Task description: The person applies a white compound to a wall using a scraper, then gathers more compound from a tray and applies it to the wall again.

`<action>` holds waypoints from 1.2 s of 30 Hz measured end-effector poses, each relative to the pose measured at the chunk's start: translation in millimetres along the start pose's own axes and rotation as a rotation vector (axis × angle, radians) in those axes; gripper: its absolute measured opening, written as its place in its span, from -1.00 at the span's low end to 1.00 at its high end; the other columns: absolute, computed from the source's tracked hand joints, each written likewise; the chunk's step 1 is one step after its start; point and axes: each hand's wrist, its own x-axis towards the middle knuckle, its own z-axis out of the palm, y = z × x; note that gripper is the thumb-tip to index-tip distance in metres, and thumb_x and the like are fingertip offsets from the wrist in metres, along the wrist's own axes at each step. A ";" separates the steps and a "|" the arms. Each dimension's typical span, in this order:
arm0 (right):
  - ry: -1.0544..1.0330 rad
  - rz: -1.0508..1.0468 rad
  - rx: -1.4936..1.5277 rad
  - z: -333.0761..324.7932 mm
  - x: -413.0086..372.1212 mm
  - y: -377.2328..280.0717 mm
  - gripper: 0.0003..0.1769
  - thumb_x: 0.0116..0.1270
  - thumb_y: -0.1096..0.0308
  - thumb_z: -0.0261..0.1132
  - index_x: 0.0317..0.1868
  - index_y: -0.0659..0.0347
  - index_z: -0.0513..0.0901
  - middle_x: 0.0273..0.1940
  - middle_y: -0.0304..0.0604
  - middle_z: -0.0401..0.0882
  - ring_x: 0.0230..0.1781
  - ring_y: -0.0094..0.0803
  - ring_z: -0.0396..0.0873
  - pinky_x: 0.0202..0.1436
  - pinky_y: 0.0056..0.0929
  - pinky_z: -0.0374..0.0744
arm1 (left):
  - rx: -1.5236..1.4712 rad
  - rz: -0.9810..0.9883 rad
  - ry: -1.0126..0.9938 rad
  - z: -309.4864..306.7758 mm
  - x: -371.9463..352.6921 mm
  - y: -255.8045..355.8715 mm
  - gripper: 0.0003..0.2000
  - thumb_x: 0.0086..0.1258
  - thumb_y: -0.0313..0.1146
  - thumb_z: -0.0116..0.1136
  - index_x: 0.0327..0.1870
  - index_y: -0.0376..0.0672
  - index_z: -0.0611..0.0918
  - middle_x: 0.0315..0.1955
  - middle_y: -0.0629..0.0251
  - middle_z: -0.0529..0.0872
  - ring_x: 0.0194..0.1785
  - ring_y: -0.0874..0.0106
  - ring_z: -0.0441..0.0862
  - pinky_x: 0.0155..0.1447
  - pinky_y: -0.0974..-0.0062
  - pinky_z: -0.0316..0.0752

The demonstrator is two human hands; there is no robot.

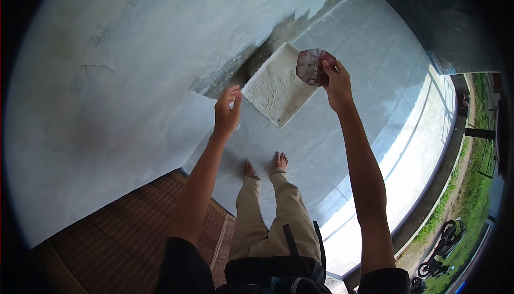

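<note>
The left hand (pixel 227 113) is raised with its fingers drawn narrow, thumb and fingertips closed on the near corner of a square board (pixel 273 90). The board spreads away from those fingertips toward the right hand; it is flat, pale at the rim, and coated with a rough, ridged layer of white plaster. The right hand (pixel 337 84) grips the far side, its fingers wrapped tight around a thin, flat scraper (pixel 310 65), dark red and mottled, with angled edges like a cut polygon. The blade juts out from the fingers over the board's upper corner, touching or just above the plaster; which of the two cannot be told.

Beyond the left fingers rises a wall (pixel 107 80), smooth grey-white with a fine crack and patchy skim, ending in a ragged darker edge just past the board. Under both hands lies a floor (pixel 375 53) of large glossy grey tiles with thin joints. Well below the fingers stand bare feet (pixel 281 160) and tan trousers (pixel 284 208). Below the left forearm is a brown woven mat (pixel 128 230) with a fine ribbed texture. Far beyond the right arm, grass (pixel 471 187) and parked motorbikes (pixel 444 235) show outside
</note>
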 end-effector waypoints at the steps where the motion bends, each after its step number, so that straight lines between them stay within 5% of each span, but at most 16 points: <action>1: 0.008 0.022 -0.015 -8.6 14.8 15.1 -0.68 0.58 0.34 0.21 0.21 0.34 0.51 0.07 -0.10 0.63 0.01 -0.39 0.64 0.08 -0.33 0.64 | -0.025 -0.007 0.018 14.7 -0.8 -16.9 -0.72 0.54 -0.40 0.12 0.19 -0.28 0.60 -0.03 0.09 0.75 0.09 0.30 0.70 0.19 0.34 0.55; 10: 0.046 -0.025 -0.345 -58.0 96.2 169.4 -0.69 0.56 0.40 0.20 0.22 0.34 0.57 0.07 -0.08 0.70 0.02 -0.38 0.68 0.11 -0.39 0.59 | -0.053 -0.202 0.017 95.1 -20.6 -142.5 -0.70 0.52 -0.39 0.15 0.21 -0.26 0.58 0.06 0.06 0.69 0.07 0.24 0.69 0.19 0.31 0.56; 12: 0.109 -0.154 -0.829 -61.3 111.2 191.8 -0.72 0.51 0.46 0.21 0.17 0.27 0.62 0.02 0.01 0.75 0.03 -0.22 0.73 0.11 -0.32 0.61 | -0.062 -0.230 0.020 109.7 -24.5 -166.1 -0.67 0.51 -0.38 0.17 0.23 -0.24 0.56 0.09 0.06 0.65 0.08 0.23 0.67 0.18 0.29 0.55; 15: 0.016 -0.412 -1.027 -61.4 133.5 211.2 -0.75 0.45 0.51 0.22 0.09 0.24 0.65 -0.05 0.06 0.77 0.00 -0.04 0.74 0.07 -0.23 0.64 | -0.040 -0.277 0.024 127.0 -35.4 -197.7 -0.62 0.50 -0.36 0.19 0.28 -0.22 0.51 0.14 0.07 0.58 0.11 0.21 0.62 0.19 0.25 0.54; 21: -0.255 -0.735 -1.035 -54.8 191.0 252.6 -0.84 0.41 0.56 0.19 -0.09 0.24 0.68 -0.17 -0.02 0.77 -0.11 0.00 0.74 -0.07 -0.14 0.67 | -0.023 -0.336 0.050 152.8 -54.0 -242.3 -0.48 0.48 -0.34 0.22 0.40 -0.21 0.36 0.20 0.06 0.48 0.19 0.20 0.54 0.23 0.22 0.48; 27: -0.289 -0.922 -1.247 -47.0 191.6 269.6 -0.86 0.37 0.51 0.23 -0.16 0.15 0.69 -0.30 -0.08 0.73 -0.27 -0.04 0.69 -0.15 -0.08 0.65 | -0.088 -0.387 0.026 160.1 -56.6 -256.6 -0.41 0.49 -0.32 0.22 0.47 -0.24 0.28 0.26 -0.02 0.48 0.23 0.17 0.55 0.26 0.21 0.48; 36: -0.393 -0.961 -1.348 -65.5 174.1 272.9 -0.76 0.26 0.57 0.25 -0.13 0.06 0.70 -0.29 -0.21 0.75 -0.23 -0.19 0.67 -0.10 -0.20 0.61 | -0.144 -0.432 -0.032 158.6 -56.4 -253.1 -0.37 0.55 -0.30 0.16 0.54 -0.30 0.20 0.30 -0.09 0.48 0.30 0.19 0.56 0.31 0.23 0.51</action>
